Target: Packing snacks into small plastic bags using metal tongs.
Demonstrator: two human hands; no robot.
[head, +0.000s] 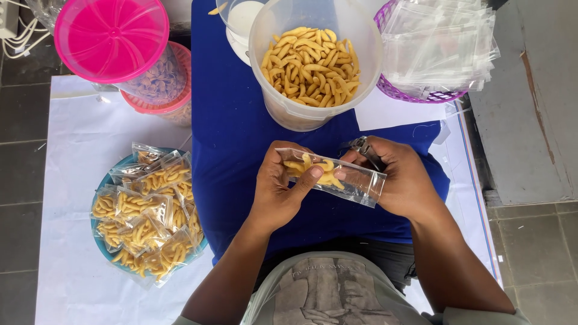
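Observation:
Both hands hold a small clear plastic bag (355, 180) with a few yellow curved snack pieces inside. My left hand (278, 188) pinches the bag's left end between thumb and fingers. My right hand (402, 178) grips the right end and also holds a small metal stapler (365, 147) against its fingers. Just beyond the hands stands a clear plastic tub (301, 117) filled with the same yellow snacks.
A blue plate (103, 183) at the left carries several filled bags of snacks. A pink-lidded jar (111, 36) lies at the upper left. A purple basket (397, 91) of empty clear bags sits upper right. A blue cloth (229, 132) covers the middle.

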